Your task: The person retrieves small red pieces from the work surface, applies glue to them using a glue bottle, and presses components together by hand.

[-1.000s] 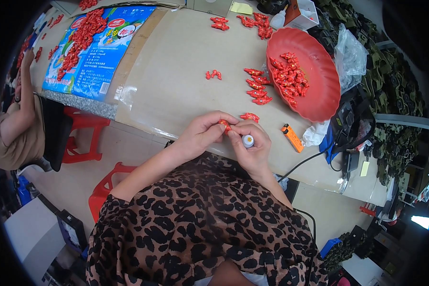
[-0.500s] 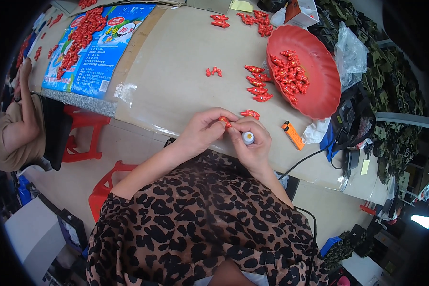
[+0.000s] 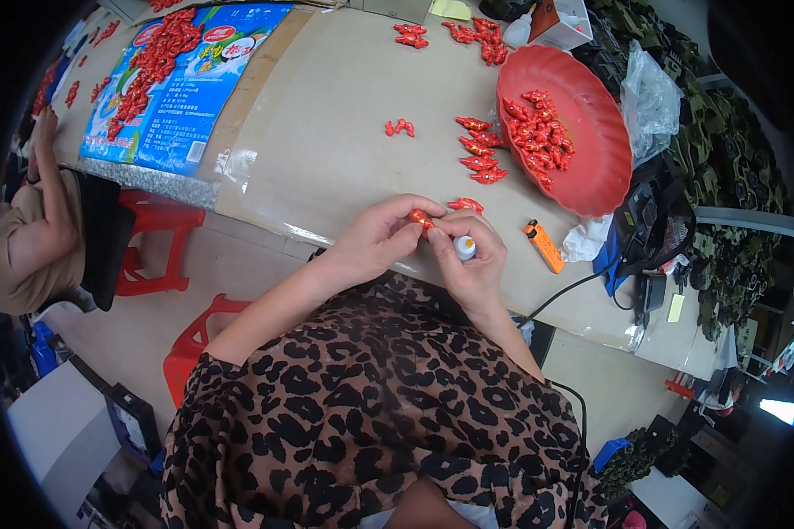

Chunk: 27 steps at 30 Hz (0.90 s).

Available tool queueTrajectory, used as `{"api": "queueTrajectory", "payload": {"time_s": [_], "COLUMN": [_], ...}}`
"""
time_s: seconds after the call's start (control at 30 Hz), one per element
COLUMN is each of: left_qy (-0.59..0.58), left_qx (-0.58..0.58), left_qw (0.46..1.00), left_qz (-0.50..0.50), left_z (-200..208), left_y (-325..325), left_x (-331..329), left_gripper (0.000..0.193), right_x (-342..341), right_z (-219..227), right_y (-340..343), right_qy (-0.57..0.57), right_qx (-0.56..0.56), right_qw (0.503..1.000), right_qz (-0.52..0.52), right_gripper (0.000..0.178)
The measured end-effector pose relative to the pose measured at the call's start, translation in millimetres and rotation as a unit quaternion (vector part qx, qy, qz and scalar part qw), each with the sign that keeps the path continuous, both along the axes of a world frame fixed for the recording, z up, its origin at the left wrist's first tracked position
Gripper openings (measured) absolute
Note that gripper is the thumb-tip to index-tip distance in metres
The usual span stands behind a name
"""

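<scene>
One small glossy red piece (image 3: 421,218) is pinched in left-hand fingers (image 3: 397,231); right fingers (image 3: 481,251) clasp a white bottle (image 3: 465,248).

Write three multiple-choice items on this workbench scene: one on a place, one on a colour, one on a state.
1. Where does the orange lighter lie?
A. in the red dish
B. on the table, right of the hands
C. on a stool

2. What colour is the dish?
A. red
B. blue
C. white

3. What does the left hand do?
A. lies flat
B. pinches a small red piece
C. grips the lighter

Key: 1 B, it lies on the tabletop beside the right hand; 2 A, its rim is red; 3 B, fingertips close on the piece.
</scene>
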<state>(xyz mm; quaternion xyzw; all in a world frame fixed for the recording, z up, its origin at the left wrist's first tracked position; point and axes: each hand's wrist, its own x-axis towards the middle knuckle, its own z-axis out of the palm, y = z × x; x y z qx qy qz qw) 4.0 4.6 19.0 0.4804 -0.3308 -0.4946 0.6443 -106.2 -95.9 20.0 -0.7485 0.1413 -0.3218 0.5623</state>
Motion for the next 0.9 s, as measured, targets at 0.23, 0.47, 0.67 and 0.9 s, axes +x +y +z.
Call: {"api": "queueTrajectory", "payload": {"time_s": [0.23,0.47,0.67,0.9], "left_qy": [-0.043,-0.083,-0.078,-0.061], "left_qx": [0.000,-0.009,-0.007,0.003], "left_qw": [0.999,0.996,0.997,0.998], "left_qz": [0.011,0.024,0.020,0.014], "left_z": [-1.5,-5.5,-7.1,-3.5], "left_y": [-0.8,-2.1,-2.4,-1.9], "left_x": [-1.6,-3.1,-3.2,-2.2], "left_gripper": [0.024,0.024,0.024,0.025], "right_x": [0.8,1.3,1.7,1.5], "right_z": [-0.4,-3.1,-3.2,-4.4], "right_y": [-0.1,0.5,0.0,-0.7], "right_qy": [-0.002,-0.003,-0.012,-0.010], "right_qx": [0.000,0.008,0.001,-0.004], "right_qw": [1.000,1.000,1.000,1.000], "right_qz": [0.001,-0.004,-0.009,-0.007], "right_gripper": [0.007,0.007,0.006,0.005]}}
